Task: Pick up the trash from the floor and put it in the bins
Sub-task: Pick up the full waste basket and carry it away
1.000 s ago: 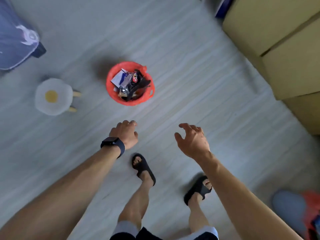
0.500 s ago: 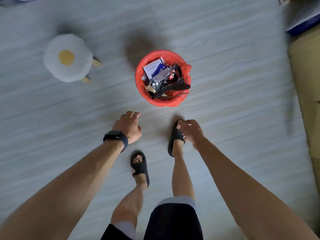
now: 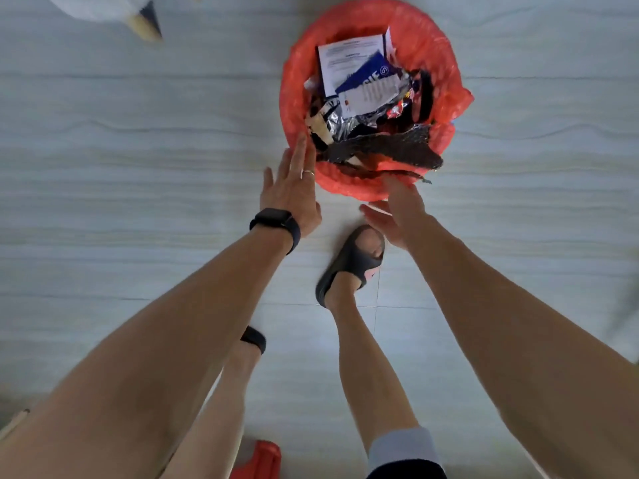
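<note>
The round bin lined with a thin plastic bag (image 3: 446, 57) is bright orange-red. Inside the bin lie a white paper sheet (image 3: 349, 57) with fine grey print, a dark blue card (image 3: 366, 72) with white lettering, a crinkled silver foil wrapper (image 3: 337, 122) and a black mesh scrap (image 3: 387, 150). Around the bin, the smooth floor (image 3: 138, 133) is pale grey with faint wavy wood-grain streaks. Just below the bin, a rubber slide sandal (image 3: 345, 267) and a wrist band (image 3: 276, 223) are both black.

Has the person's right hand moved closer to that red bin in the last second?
Yes. The right hand has gone forward toward the red bin: before it hung well short of it, now its straight fingers reach the near rim.
</note>
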Motion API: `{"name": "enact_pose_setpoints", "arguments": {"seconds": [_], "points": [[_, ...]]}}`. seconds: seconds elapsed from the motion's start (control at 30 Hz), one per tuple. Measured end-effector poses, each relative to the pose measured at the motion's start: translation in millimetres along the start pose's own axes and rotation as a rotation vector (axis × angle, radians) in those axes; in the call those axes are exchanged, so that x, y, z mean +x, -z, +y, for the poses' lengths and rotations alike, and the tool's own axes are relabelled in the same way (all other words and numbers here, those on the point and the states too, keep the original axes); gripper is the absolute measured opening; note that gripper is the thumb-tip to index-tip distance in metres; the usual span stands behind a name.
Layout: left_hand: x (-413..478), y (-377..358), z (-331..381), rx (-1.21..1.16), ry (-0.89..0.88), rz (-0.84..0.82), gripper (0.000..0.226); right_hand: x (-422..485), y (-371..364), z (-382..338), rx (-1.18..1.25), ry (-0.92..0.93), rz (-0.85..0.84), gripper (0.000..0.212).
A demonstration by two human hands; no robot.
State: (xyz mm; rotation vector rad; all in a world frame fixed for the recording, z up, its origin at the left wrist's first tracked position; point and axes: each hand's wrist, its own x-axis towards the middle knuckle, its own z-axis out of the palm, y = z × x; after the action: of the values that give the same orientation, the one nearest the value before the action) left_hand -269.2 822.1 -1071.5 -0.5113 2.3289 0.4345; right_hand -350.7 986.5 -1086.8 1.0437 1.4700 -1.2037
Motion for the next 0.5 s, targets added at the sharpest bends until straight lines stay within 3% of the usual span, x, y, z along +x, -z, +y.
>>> {"name": "enact_pose_setpoints", "arguments": {"seconds": [0.2,0.5], "points": [[-20,-3,-9,-0.058,0.01,-0.041,0.072,-14,-16,-28,-0.173,0.122,0.225,0.036],[-182,-4,-134,-0.559,0.549,0.015,0.065,-142,-85,49,-0.923,0.342,0.111,0.02]]}}
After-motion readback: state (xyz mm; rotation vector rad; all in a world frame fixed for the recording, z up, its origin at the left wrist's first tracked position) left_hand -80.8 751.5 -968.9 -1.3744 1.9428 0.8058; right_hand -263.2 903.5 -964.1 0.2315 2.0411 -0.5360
